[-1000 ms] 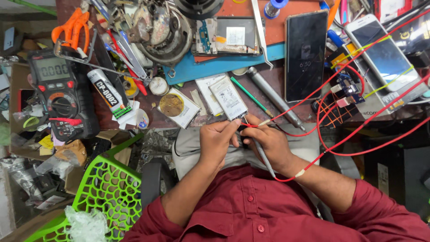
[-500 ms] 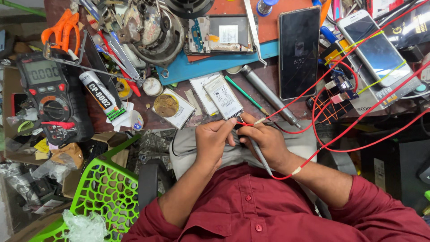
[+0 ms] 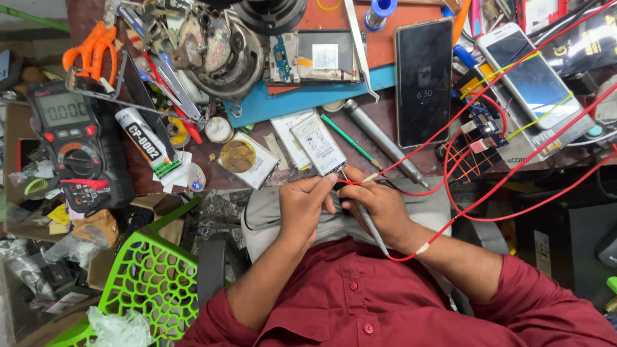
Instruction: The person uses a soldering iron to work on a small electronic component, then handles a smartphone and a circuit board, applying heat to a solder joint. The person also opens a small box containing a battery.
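Your left hand [image 3: 302, 209] pinches the near end of the phone battery [image 3: 318, 142] at the bench edge. Your right hand [image 3: 376, 204] is closed around a probe [image 3: 369, 225] with a red wire [image 3: 463, 212]; its tip hides behind your fingers. Beyond lie a black phone [image 3: 423, 82] and a multimeter [image 3: 71, 138], and at the far edge a dish of parts [image 3: 222, 54] is cut off.

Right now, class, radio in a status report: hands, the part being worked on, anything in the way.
Left hand steadies flat battery at bench edge. Right hand grips grey probe, red wires trailing. Bench crowded: phones, multimeter, tools.
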Motion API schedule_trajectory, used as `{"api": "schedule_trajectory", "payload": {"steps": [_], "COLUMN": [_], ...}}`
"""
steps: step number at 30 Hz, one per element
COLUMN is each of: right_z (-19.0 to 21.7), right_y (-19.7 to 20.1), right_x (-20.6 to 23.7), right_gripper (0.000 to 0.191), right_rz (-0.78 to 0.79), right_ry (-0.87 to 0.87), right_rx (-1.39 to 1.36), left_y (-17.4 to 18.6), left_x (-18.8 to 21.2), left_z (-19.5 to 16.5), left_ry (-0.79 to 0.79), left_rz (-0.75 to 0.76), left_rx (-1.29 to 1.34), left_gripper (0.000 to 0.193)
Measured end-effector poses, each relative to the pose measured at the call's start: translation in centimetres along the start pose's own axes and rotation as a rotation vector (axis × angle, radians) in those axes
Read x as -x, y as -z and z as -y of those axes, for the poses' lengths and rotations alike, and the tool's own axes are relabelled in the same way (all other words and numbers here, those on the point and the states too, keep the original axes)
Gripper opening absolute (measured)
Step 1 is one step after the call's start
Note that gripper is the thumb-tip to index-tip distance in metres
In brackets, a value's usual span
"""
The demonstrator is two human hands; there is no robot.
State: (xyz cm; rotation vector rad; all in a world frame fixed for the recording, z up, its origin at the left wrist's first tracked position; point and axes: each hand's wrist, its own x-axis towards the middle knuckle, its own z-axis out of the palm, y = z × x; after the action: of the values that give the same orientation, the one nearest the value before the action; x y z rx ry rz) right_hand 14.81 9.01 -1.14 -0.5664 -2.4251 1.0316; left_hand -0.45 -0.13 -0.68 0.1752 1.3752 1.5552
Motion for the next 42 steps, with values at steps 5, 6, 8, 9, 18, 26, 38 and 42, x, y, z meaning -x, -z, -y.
{"api": "schedule_trajectory", "payload": {"steps": [5,6,8,9,18,26,38,42], "right_z": [-0.11,-0.09,-0.13,-0.19,-0.22,-0.19,-0.02,-0.03], "right_y": [-0.06,-0.07,-0.08,-0.08,-0.07,-0.02,0.03,-0.15], "right_x": [0.02,0.05,0.05,0.0,0.15,0.01,0.01,0.0], "right_gripper": [0.021,0.021,0.021,0.021,0.022,0.022,0.021,0.022], "right_rz": [-0.016,-0.006,0.006,0.008,-0.007,-0.001,0.023,0.007], "right_ry": [0.036,0.021,0.001,-0.004,0.039,0.033,-0.025,-0.014], "right_rx": [-0.021,-0.022,-0.019,-0.011,0.001,-0.003,0.01,0.011], "left_y": [0.01,0.05,0.06,0.08,0.07,0.17,0.0,0.01], "left_x": [0.24,0.21,0.03,-0.01,0.03,-0.15,-0.13,-0.17], "left_z": [-0.06,-0.1,-0.14,-0.16,0.02,0.48,0.06,0.1], "left_ry": [-0.007,-0.001,-0.008,-0.013,-0.006,-0.032,-0.007,-0.019], "left_rz": [-0.002,-0.007,0.003,0.011,0.0,0.001,0.0,0.002], "left_rx": [-0.009,-0.018,-0.021,-0.015,-0.013,-0.011,0.005,-0.017], "left_gripper": [0.026,0.026,0.026,0.027,0.026,0.027,0.024,0.03]}}
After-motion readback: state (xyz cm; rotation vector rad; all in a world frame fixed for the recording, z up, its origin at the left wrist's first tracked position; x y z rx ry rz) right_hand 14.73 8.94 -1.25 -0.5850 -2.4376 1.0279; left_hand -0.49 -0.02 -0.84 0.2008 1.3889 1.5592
